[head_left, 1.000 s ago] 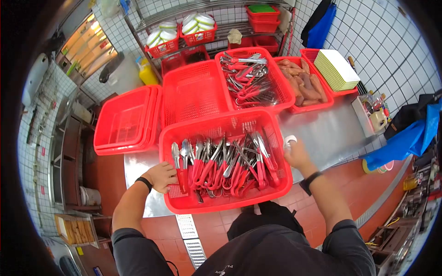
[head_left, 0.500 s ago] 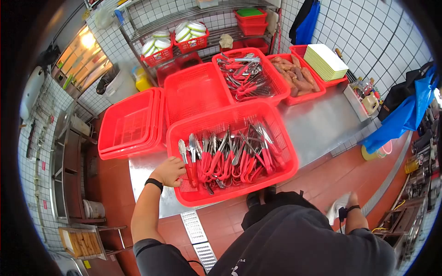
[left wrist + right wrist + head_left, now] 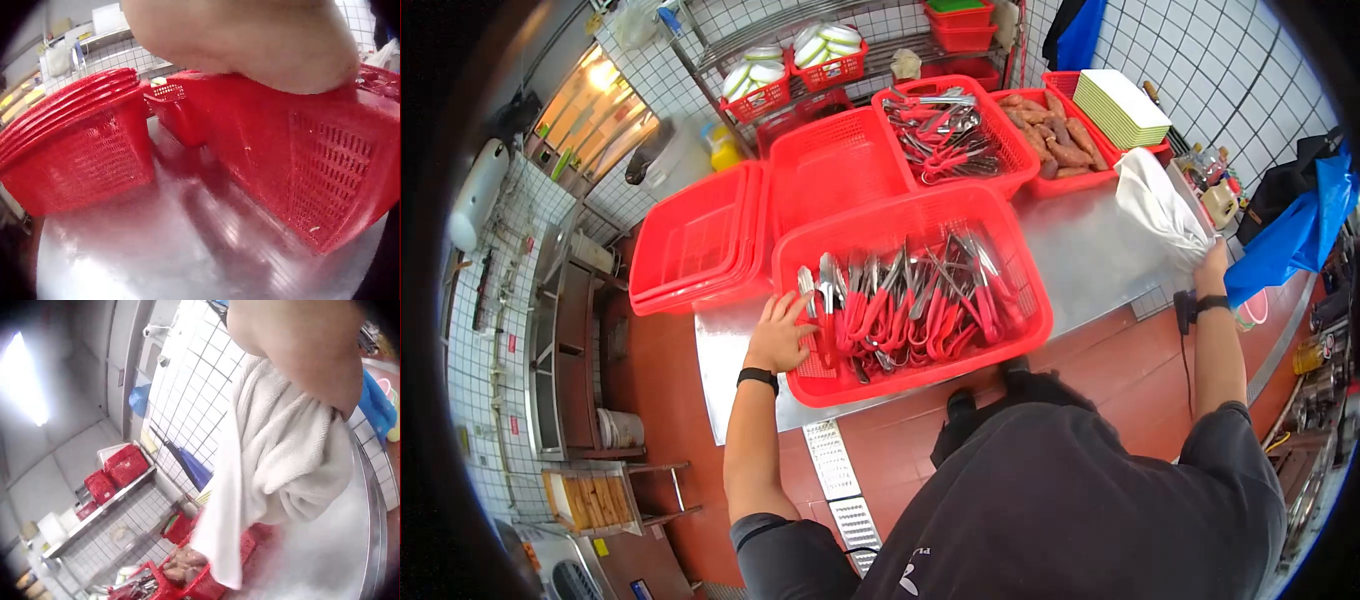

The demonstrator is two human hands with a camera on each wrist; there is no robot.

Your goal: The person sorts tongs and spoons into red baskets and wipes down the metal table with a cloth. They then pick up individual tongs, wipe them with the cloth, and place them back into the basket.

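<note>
My right hand (image 3: 1212, 268) grips one bunched end of a white towel (image 3: 1155, 205) at the table's right side. The towel fans out from the fist over the steel table; its terry folds hang below the hand in the right wrist view. On the left rim of a big red plastic basket (image 3: 920, 382) rests my left hand (image 3: 778, 335), its fingers spread over the edge. Many metal tongs (image 3: 880, 315) with red handles lie in that basket. In the left wrist view my left hand (image 3: 250, 44) overlaps the basket's upper edge and hides part of it.
Behind stand an empty red basket (image 3: 840, 165), a basket of utensils (image 3: 945, 135) and one of brownish, sausage-like food (image 3: 1060, 140). Stacked red baskets (image 3: 700, 240) are at the left, white-and-green trays (image 3: 1122, 105) at the back right. A condiment box (image 3: 1200, 180) stands near the wall.
My right hand has left the big basket's right rim, dipped beside my body, and swung out right with the towel now spread. The fingers of my left hand have straightened on the rim.
</note>
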